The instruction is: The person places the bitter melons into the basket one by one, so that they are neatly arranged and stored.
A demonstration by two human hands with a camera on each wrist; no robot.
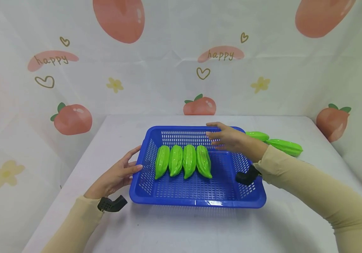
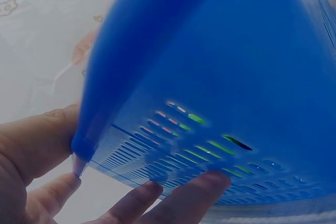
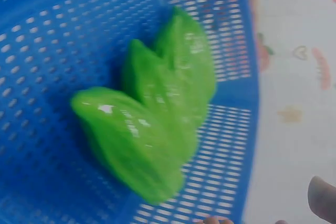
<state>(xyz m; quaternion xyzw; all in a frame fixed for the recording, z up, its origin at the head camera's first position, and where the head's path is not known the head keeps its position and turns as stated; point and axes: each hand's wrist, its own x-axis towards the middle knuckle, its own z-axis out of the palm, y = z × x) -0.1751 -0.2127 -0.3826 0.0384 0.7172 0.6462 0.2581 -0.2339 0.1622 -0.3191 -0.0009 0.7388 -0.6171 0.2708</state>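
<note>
Four glossy green bitter gourds (image 1: 176,161), ridged lengthwise and tapering to points, are lying side by side in the blue plastic basket (image 1: 181,201), grouped toward its left half with their pointed ends facing the wearer. The basket is standing as a rounded rectangle with a smooth, thick rim, and its walls and floor are showing rows of small slots. The left hand (image 1: 117,175) is gripping the basket's left rim, its thumb bearing on the rim while the other fingers are reaching beneath it against the outside of the slotted wall. The right hand (image 1: 228,138) is hovering over the far right part of the basket, its fingers spreading apart and holding nothing. Two more gourds (image 1: 284,147), equally shiny and ridged, are lying outside the basket on the table (image 1: 168,232), beyond its far right corner, one of them partly hidden behind the right arm. The table is carrying everything on a smooth white surface. Two beige fabric sleeves (image 1: 307,189) are covering the forearms, and two black wrist devices (image 1: 112,204) are sitting at the cuffs. Behind, a lightly creased white backdrop (image 1: 159,84) is displaying printed red fruits, three yellow flowers, five outlined hearts and two "happy" labels.
</note>
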